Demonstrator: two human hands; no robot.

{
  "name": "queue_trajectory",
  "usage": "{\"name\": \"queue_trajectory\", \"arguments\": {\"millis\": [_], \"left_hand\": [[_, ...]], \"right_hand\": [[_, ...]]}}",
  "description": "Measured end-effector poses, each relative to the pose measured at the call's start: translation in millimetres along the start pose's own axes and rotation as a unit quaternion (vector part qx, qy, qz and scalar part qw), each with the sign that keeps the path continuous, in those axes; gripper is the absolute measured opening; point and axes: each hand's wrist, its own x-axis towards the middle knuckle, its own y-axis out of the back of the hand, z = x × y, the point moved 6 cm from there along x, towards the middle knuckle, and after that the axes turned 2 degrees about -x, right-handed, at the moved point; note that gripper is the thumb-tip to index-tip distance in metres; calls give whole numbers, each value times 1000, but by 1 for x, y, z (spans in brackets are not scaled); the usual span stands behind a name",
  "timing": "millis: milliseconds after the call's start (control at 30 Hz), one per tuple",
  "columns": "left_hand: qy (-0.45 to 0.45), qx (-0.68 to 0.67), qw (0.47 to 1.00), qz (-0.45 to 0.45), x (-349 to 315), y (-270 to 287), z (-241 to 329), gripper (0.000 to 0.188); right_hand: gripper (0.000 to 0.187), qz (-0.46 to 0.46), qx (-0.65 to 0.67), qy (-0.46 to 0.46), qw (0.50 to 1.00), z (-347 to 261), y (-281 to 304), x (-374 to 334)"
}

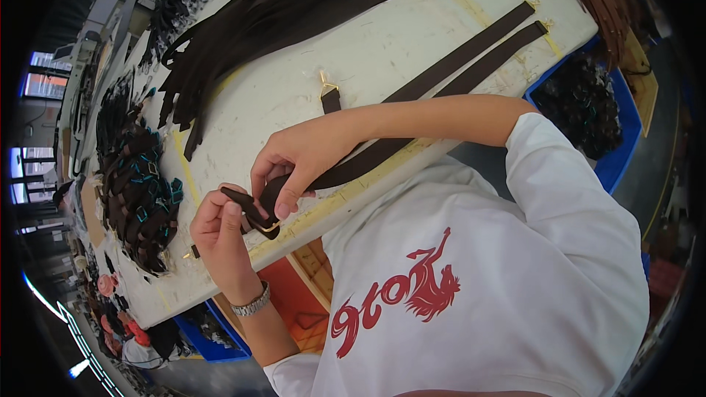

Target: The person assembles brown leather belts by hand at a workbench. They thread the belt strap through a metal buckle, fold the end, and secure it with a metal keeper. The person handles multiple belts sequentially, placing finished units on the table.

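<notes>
Near the front edge of the table, both my hands pinch a dark brown strap [360, 165] where it bends into a loop. My left hand [223, 229], with a metal watch on its wrist, is closed on the loop's left side. From above, my right hand [305, 158] grips the strap between thumb and fingers. A thin gold-coloured metal piece [271, 230] shows at the bottom of the loop; its exact shape is partly hidden. Beyond my right hand lies a strap end with a gold clasp [328, 88]. My right forearm covers part of the straps.
A long bundle of dark straps [294, 11] lies across the far side of the white table [272, 99]. At the left is a heap of straps with teal pieces [143, 191]. Blue bins [621, 129] stand off the right end and below the front edge.
</notes>
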Motion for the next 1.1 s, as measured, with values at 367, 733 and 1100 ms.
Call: {"name": "queue_trajectory", "arguments": {"millis": [367,733,1100], "left_hand": [[57,-30,998,-27,-5,15,-15,18],[36,55,994,87,-9,-12,-20,16],[-37,30,998,43,-11,-52,-17,15]], "right_hand": [[18,103,-381,136,909,-34,27,-16],[23,424,-374,-7,825,-10,33,-31],[38,303,263,120,908,28,-16,-7]]}}
